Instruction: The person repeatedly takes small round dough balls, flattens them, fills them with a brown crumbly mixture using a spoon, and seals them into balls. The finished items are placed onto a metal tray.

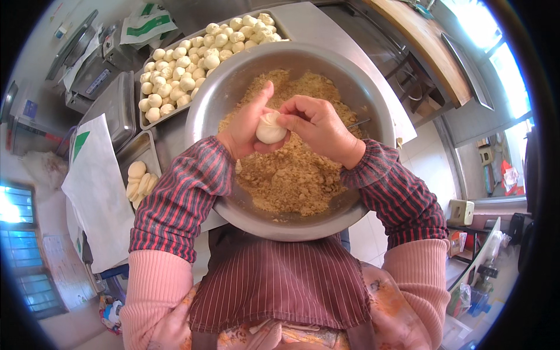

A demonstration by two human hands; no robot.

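Observation:
A round, pale dough ball (270,129) with pleats on top rests in my left hand (247,127), whose thumb points up and away. The thumb and fingers of my right hand (313,124) pinch the gathered dough at its upper side. Both hands are above a wide steel basin (210,118) holding crumbly yellow-brown filling (297,188). A thin metal handle (359,123) sticks out of the filling by the basin's right side. Whether the ball has filling inside is hidden.
Behind the basin, a metal tray (143,124) holds many finished dough balls (179,74). Flat dough rounds (139,181) lie in a smaller tray (151,148) at left, beside a white sheet (94,192). A wooden-topped table (431,48) stands at the far right.

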